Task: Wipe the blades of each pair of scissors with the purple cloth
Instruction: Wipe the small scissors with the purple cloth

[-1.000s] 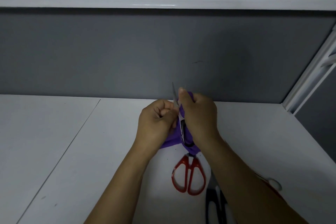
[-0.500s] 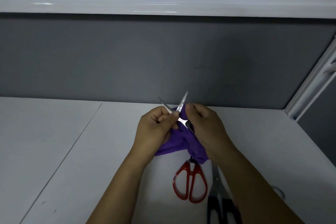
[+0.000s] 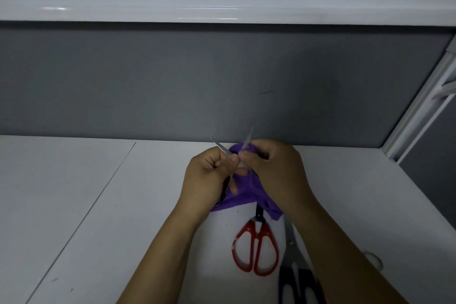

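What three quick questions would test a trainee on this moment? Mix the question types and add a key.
1. True or false: the blades of the held scissors are closed together.
2. Which handles lie on the table just below the purple cloth? A blue, B red, C green.
3. Fill in: the black-handled scissors lie to the person's ___ of the red-handled scissors.

Key: 1 false, the blades stand spread in a V. 2 B. 3 right.
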